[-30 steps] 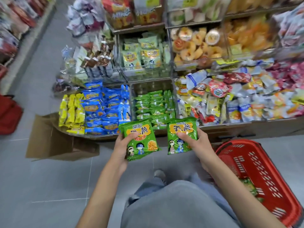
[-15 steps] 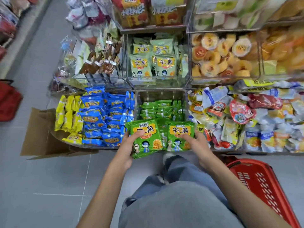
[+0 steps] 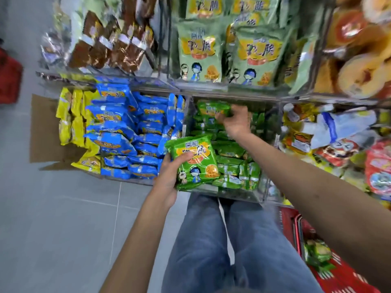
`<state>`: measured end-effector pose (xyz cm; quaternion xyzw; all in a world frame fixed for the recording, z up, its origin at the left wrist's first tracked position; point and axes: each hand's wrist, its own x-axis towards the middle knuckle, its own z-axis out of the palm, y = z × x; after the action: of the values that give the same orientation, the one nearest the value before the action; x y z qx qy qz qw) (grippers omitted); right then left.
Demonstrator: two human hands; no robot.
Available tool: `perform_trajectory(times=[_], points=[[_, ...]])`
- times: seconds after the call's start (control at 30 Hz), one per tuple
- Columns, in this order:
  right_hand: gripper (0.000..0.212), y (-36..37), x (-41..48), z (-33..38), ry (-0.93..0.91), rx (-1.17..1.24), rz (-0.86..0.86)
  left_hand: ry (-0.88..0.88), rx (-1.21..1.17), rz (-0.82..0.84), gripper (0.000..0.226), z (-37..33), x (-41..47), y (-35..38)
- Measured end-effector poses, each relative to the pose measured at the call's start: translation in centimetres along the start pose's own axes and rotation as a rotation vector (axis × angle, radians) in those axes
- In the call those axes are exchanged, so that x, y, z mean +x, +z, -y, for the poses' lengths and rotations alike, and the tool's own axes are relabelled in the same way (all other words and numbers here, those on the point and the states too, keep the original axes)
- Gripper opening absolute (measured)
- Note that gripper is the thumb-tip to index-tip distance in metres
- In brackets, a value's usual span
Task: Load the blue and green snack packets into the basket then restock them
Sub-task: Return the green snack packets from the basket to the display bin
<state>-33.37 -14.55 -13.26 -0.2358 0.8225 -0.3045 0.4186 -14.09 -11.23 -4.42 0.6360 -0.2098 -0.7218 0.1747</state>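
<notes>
My left hand (image 3: 169, 176) grips a bright green snack packet (image 3: 194, 161) by its left edge, held over the front of the clear bin of green packets (image 3: 230, 163). My right hand (image 3: 234, 121) reaches deep into that same bin and holds a second green packet (image 3: 209, 108) at the back of it. Left of this bin, blue packets (image 3: 127, 132) fill a neighbouring bin. The red basket (image 3: 330, 269) sits on the floor at the lower right, under my right forearm, with green packets (image 3: 317, 254) lying in it.
Pale green packets (image 3: 198, 51) stand in the shelf bin above. Yellow packets (image 3: 72, 117) lie left of the blue ones, over a flat cardboard box (image 3: 40, 127). Mixed snacks (image 3: 342, 144) fill the right bins. A red bag (image 3: 9, 77) is at the far left on grey floor tiles.
I have leaned closer to the shelf. My right hand has pushed its green packet to the back of the bin, while my left hand has carried its packet over the bin's front.
</notes>
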Motion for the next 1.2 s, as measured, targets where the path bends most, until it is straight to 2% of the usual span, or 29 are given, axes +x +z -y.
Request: perform_trajectory(times=[0.07, 0.13, 0.2, 0.3, 0.5, 0.6, 0.7, 0.77, 0.8, 0.87, 0.97, 1.03, 1.1, 1.2], points=[[0.024, 1.3, 0.8, -0.1, -0.035, -0.085, -0.11, -0.018, -0.008, -0.009, 0.063, -0.3, 0.6, -0.2], [0.018, 2.4, 1.2, -0.2, -0.082, -0.166, -0.13, -0.061, 0.001, -0.024, 0.09, -0.8, 1.0, -0.3], [0.029, 3.0, 1.4, -0.2, -0.098, -0.223, -0.113, -0.08, 0.012, -0.035, 0.108, -1.0, 1.3, -0.4], [0.043, 3.3, 1.9, -0.9, -0.094, -0.307, -0.092, -0.079, -0.005, -0.028, 0.098, -1.4, 1.7, -0.8], [0.047, 3.1, 1.7, -1.0, -0.103, -0.304, -0.107, -0.082, 0.005, -0.001, 0.067, -2.0, 2.1, -1.5], [0.054, 2.8, 1.4, -1.1, -0.04, -0.315, -0.081, -0.084, 0.038, 0.005, 0.074, -2.3, 1.9, -1.9], [0.042, 2.2, 0.1, -1.1, 0.067, -0.181, -0.068, -0.083, 0.063, 0.0, 0.085, -2.7, 1.9, -2.1], [0.027, 1.6, -1.9, -0.7, 0.08, -0.072, -0.033, -0.086, 0.067, -0.002, 0.093, -3.0, 1.7, -2.1], [0.027, 1.2, -3.3, -0.3, 0.074, -0.002, -0.007, -0.084, 0.072, -0.001, 0.095, -3.2, 1.6, -2.2], [0.029, 0.4, -6.3, 0.9, 0.043, 0.141, 0.091, -0.076, 0.088, 0.005, 0.101, -3.6, 1.3, -2.1], [0.022, -0.6, -10.9, 2.9, -0.006, 0.35, 0.331, -0.049, 0.117, 0.031, 0.103, -4.0, 0.8, -1.9], [0.033, -0.7, -12.8, 3.7, -0.029, 0.35, 0.39, -0.022, 0.128, 0.06, 0.103, -4.1, 0.6, -1.9], [0.047, -0.7, -13.4, 3.8, -0.012, 0.327, 0.377, 0.009, 0.13, 0.068, 0.101, -4.1, 0.1, -1.8], [0.066, -1.2, -13.1, 3.7, 0.072, 0.352, 0.393, 0.034, 0.204, 0.012, 0.11, -4.0, -0.1, -1.8]])
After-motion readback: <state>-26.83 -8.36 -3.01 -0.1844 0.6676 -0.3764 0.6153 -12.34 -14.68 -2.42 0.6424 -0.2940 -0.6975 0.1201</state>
